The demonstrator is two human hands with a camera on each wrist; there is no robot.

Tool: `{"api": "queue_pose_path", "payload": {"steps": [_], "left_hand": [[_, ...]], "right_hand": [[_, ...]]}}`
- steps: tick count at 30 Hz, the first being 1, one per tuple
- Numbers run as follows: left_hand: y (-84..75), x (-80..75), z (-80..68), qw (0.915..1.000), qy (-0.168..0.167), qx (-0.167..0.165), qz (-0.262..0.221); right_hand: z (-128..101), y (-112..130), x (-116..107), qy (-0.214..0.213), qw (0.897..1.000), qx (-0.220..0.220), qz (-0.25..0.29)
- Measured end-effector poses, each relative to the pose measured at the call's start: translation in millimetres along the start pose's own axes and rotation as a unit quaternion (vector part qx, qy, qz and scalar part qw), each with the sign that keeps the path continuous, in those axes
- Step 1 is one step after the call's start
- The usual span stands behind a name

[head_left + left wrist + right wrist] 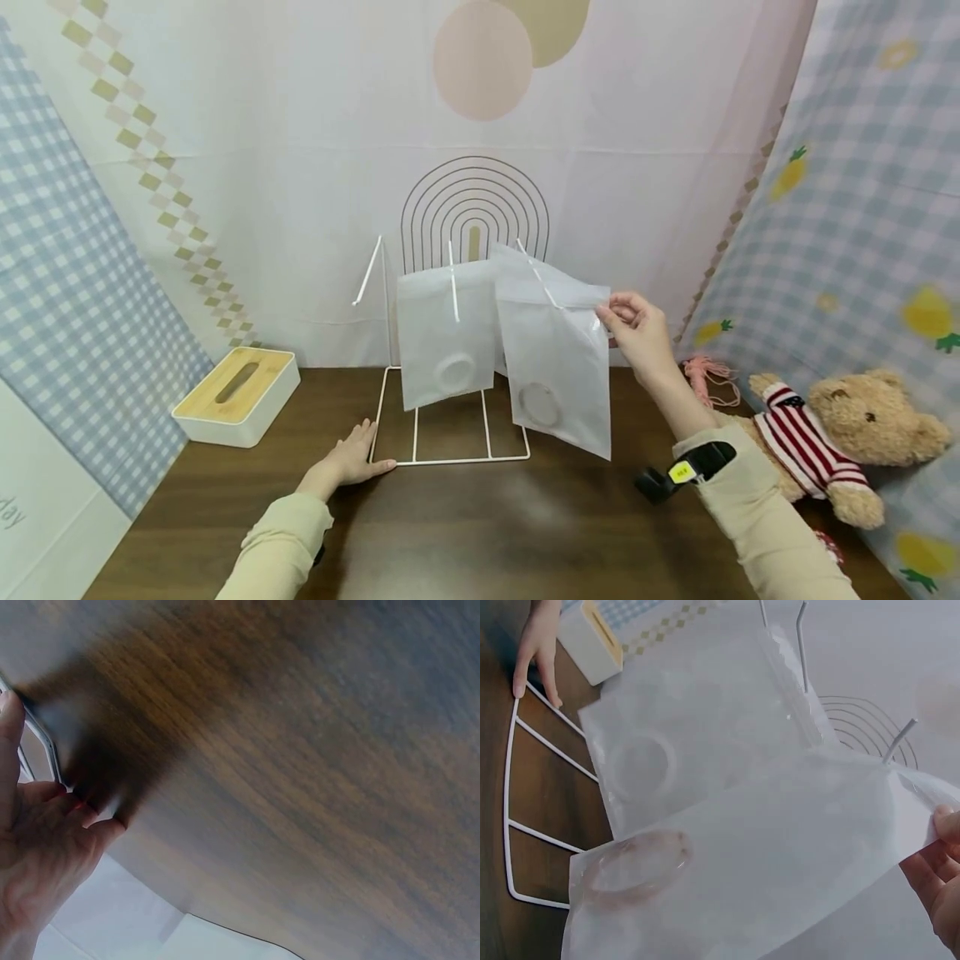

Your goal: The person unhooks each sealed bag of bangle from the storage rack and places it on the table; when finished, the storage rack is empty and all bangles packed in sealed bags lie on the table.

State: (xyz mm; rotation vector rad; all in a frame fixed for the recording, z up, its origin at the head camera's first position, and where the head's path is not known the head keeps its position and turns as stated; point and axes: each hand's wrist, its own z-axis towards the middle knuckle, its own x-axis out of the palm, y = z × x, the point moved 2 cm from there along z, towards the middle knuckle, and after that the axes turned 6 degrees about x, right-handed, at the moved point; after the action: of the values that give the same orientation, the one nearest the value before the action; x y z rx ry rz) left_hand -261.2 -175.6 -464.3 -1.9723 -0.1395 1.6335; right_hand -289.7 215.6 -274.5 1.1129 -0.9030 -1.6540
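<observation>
A white wire rack [420, 459] stands on the dark wooden table [465, 533], its thin prongs [367, 271] slanting up. Two frosted translucent pouches hang on the prongs. The left pouch [442, 337] holds a pale ring. The right pouch [558, 367] holds a pinkish ring [637, 866]. My right hand [626, 321] pinches the right pouch's upper right corner. My left hand [352, 454] lies flat on the table with straight fingers touching the rack's base [514, 825] at its front left corner.
A white tissue box with a wooden lid [236, 396] sits at the back left. A teddy bear in a striped sweater [832, 437] lies at the right, with pink string [705, 375] behind it. Patterned cloth backdrops close in the table on three sides.
</observation>
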Motion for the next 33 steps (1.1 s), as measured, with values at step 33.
{"api": "queue_pose_path", "payload": {"steps": [33], "left_hand": [[5.7,-0.5,3.4,0.9999,-0.002,-0.009,-0.006]], "right_hand": [[2.3,-81.9,-85.6,0.096,0.964,0.187,0.163]]}}
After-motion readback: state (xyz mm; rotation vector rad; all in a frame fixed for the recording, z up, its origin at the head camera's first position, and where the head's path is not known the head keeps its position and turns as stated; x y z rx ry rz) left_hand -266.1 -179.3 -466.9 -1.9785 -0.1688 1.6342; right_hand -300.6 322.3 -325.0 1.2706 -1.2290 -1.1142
